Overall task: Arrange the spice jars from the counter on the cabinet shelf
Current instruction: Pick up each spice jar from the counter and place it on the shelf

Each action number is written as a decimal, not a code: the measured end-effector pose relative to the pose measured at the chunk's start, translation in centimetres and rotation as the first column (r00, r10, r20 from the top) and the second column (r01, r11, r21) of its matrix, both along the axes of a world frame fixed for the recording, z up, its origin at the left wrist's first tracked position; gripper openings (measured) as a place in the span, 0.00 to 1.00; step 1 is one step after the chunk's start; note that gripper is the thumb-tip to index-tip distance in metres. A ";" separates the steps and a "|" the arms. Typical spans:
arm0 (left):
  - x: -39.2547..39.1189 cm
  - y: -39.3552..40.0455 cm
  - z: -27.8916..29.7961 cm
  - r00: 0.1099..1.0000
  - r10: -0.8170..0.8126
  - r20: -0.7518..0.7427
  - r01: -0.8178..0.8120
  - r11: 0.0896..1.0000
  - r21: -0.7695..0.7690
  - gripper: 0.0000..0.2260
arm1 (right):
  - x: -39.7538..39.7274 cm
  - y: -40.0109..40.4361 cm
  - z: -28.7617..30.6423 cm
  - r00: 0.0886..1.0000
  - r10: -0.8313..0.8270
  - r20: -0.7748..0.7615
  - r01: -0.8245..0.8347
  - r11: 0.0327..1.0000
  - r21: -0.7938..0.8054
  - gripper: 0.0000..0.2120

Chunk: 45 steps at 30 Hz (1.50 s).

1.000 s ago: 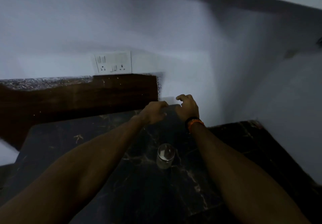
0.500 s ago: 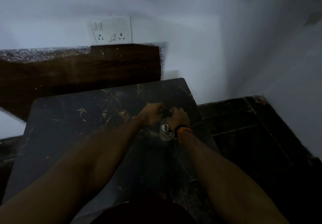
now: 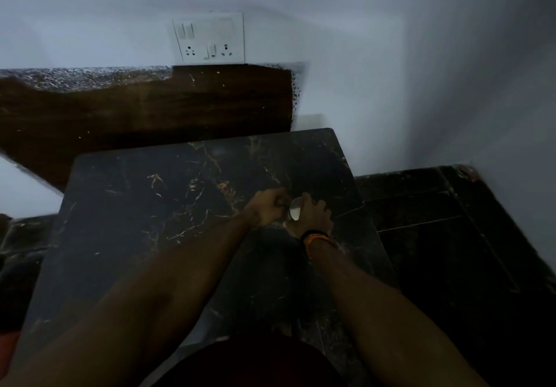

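A small clear glass spice jar [image 3: 294, 214] with white contents is on the dark marble counter [image 3: 156, 206], toward its right side. My right hand [image 3: 314, 216] wraps round the jar from the right, and an orange-and-black band shows on that wrist. My left hand [image 3: 268, 208] has its fingers curled against the jar's left rim. The jar looks tilted, with its mouth turned toward me; most of its body is hidden by my hands. No cabinet shelf is in view.
A white switch-and-socket plate [image 3: 208, 37] is on the wall above a dark wooden panel [image 3: 168, 107]. Right of the counter lies a lower dark tiled surface [image 3: 436, 236], which meets the wall corner. The light is dim.
Both hands came back from the counter's far edge down to the jar and closed on it. The view tipped downward, so the socket plate now sits higher in the picture.
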State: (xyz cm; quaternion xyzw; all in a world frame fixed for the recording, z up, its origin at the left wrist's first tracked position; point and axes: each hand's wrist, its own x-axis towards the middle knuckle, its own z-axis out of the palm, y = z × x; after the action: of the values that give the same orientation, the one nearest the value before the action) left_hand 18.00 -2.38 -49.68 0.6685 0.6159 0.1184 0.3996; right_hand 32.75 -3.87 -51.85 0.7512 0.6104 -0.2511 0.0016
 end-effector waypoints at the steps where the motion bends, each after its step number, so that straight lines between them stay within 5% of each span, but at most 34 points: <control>1: -0.1 -0.1 -0.2 1.000 0.014 0.003 -0.014 1.000 -0.016 0.14 | 0.0 0.0 -0.1 1.000 -0.009 -0.009 0.009 1.000 0.000 0.45; 6: -1.0 -1.2 -1.4 0.982 0.142 0.125 -0.126 0.984 -0.128 0.15 | -0.2 0.0 0.3 0.999 0.024 -0.041 -0.023 0.999 0.032 0.41; 10: -1.1 -1.9 -2.1 0.877 0.381 0.292 -0.322 0.918 -0.233 0.10 | -0.4 1.4 2.0 0.969 0.013 -0.245 0.008 0.997 0.083 0.36; 14: -1.2 -2.6 -1.4 0.574 0.684 0.451 -0.462 0.725 -0.511 0.18 | 0.0 3.4 4.5 0.857 0.114 -0.502 -0.073 0.992 0.102 0.38; 18: -1.6 -2.3 0.1 0.236 0.807 0.541 -0.276 0.590 -0.759 0.25 | 0.5 4.8 6.9 0.620 0.076 -0.781 -0.037 0.997 0.067 0.33; 21: -1.6 -1.9 1.8 0.042 0.801 0.597 -0.046 0.598 -0.800 0.24 | 0.5 5.5 8.1 0.484 0.068 -0.873 -0.024 0.998 0.064 0.32; 25: -1.6 -1.6 3.2 -0.099 0.731 0.675 0.013 0.679 -0.734 0.21 | 0.4 6.1 9.4 0.360 0.043 -0.932 0.006 0.999 0.048 0.32; 33: -2.2 -0.9 5.5 -0.086 0.521 0.849 -0.062 0.848 -0.526 0.21 | -1.6 7.5 11.9 0.226 0.009 -0.974 0.158 0.986 0.046 0.38; 38: -2.0 -0.2 7.1 0.013 0.404 0.915 -0.125 0.908 -0.399 0.26 | -2.5 8.5 13.9 0.148 0.025 -0.989 0.181 0.982 0.052 0.29; 45: -2.6 0.9 9.8 0.014 0.299 0.954 -0.105 0.949 -0.296 0.26 | -2.9 9.8 16.9 -0.083 0.014 -0.996 0.193 0.981 -0.002 0.25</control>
State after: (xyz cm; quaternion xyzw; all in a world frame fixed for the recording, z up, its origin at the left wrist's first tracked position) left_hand 15.37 -1.50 -39.91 0.2762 0.2654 0.5572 0.7368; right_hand 29.80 5.95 -34.98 0.3625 0.3803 -0.6766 -0.5159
